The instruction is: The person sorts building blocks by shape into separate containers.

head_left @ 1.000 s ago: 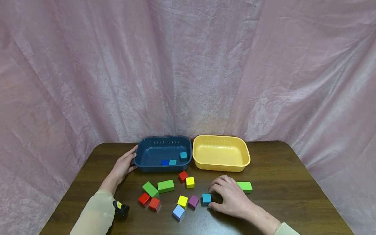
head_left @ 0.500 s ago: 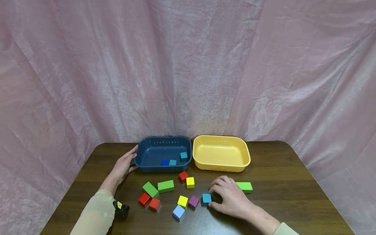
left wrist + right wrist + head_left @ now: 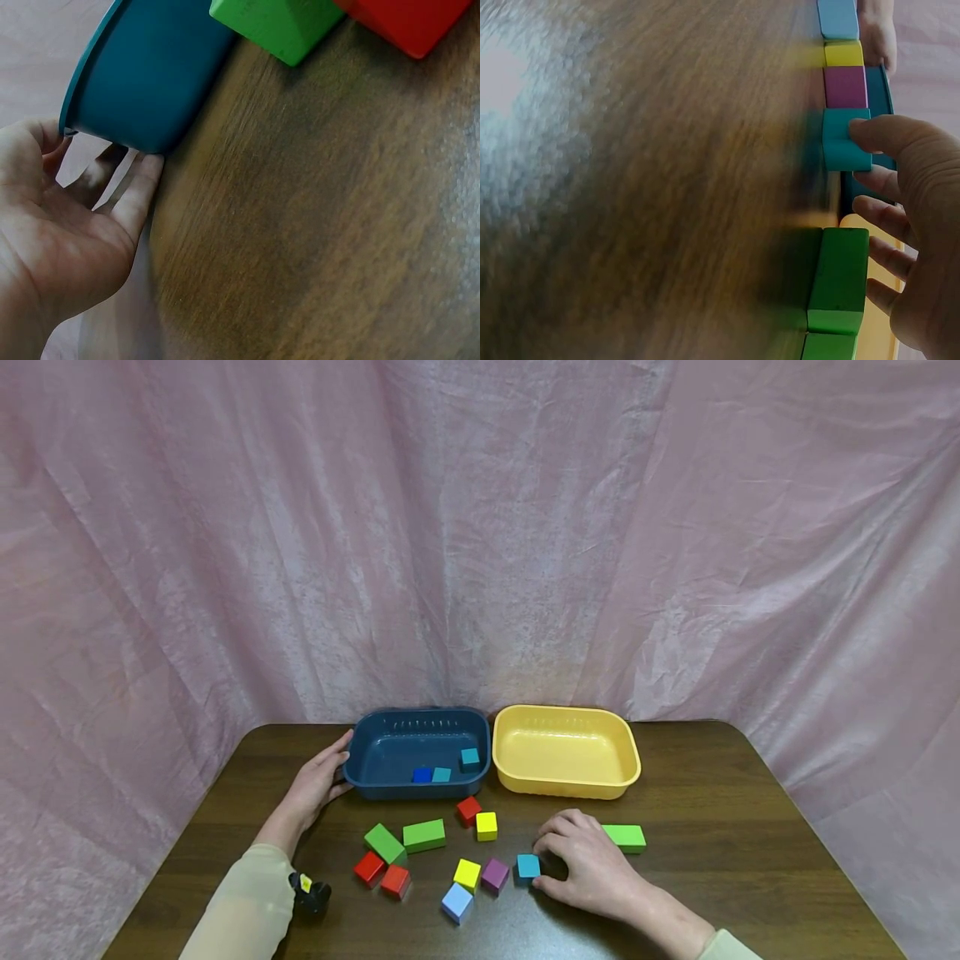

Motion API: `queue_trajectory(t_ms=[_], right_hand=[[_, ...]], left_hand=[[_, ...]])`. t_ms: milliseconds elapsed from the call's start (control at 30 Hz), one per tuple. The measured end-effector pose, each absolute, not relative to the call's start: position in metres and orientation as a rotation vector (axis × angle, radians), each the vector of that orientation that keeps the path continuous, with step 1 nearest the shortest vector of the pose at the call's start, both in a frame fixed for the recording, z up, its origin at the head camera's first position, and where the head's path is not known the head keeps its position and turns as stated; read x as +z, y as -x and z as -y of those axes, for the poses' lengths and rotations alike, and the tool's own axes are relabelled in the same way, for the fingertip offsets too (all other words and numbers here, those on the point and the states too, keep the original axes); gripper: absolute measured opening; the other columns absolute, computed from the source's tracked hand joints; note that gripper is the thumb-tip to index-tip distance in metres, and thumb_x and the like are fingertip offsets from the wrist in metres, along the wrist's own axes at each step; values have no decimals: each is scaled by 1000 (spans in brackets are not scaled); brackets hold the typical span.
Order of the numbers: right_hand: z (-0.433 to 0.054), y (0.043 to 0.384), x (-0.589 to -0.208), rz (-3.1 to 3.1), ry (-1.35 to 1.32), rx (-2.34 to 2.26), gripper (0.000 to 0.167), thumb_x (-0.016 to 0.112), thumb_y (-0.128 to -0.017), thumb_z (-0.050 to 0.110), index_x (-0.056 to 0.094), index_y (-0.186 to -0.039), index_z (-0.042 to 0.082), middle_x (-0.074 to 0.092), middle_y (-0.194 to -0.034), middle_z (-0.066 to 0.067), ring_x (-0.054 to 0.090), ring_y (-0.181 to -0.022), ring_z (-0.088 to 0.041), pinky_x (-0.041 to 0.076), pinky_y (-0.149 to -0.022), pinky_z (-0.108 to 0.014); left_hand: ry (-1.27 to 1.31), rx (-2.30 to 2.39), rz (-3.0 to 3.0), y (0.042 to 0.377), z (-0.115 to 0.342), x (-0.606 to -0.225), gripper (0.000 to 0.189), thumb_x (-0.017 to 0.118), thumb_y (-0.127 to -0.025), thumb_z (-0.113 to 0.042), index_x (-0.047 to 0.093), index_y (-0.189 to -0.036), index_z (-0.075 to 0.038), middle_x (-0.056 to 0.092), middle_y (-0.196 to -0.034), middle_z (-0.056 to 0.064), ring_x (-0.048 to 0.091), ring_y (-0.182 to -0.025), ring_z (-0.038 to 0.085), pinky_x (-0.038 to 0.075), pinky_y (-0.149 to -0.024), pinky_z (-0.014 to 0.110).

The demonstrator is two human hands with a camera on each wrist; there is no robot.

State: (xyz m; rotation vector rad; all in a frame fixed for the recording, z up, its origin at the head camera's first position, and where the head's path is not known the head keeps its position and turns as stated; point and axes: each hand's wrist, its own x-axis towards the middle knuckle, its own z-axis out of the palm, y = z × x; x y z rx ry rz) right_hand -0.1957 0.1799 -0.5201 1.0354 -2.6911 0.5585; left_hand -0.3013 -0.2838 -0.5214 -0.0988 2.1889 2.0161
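Observation:
In the head view my left hand [image 3: 313, 787] rests against the left end of the blue bin [image 3: 420, 792]. The left wrist view shows its fairly straight fingers touching the outer wall, the thumb up by the rim. My right hand [image 3: 588, 864] hovers low over the table, fingers loosely bent. Its thumb and index fingertips are right beside a teal cube [image 3: 528, 867]; in the right wrist view the thumb overlaps that cube [image 3: 840, 142]. A green block [image 3: 624, 837] lies behind the right hand, partly hidden by it. Left of the teal cube is a purple cube [image 3: 495, 876].
A yellow bin [image 3: 566, 785] stands right of the blue one, which contains a blue cube [image 3: 422, 775] and two teal cubes [image 3: 469, 758]. Red cubes [image 3: 369, 868], green blocks [image 3: 423, 835], yellow cubes [image 3: 486, 827] and a light blue cube [image 3: 457, 902] lie in front. A pink curtain [image 3: 480, 543] hangs behind.

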Motion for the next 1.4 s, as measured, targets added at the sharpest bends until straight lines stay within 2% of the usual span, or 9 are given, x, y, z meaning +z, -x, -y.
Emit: queue_trajectory(t_ms=[967, 1400], right_hand=[[-177, 195, -519, 2720, -1017, 569, 25, 86, -78, 40, 71, -92, 26, 64, -107, 14, 53, -113, -16, 45, -98, -49], [-176, 194, -520, 2722, -1006, 577, 25, 86, -79, 40, 71, -94, 26, 64, -108, 15, 53, -114, -15, 46, -98, -49]], left_hand=[[126, 2018, -2184, 299, 283, -520, 54, 39, -112, -28, 25, -164, -29, 17, -169, 10, 36, -144, 36, 38, -112, 51], [118, 2011, -2173, 300, 282, -519, 54, 38, -112, -29, 23, -164, -31, 14, -170, 10, 32, -147, 38, 35, -114, 54]])
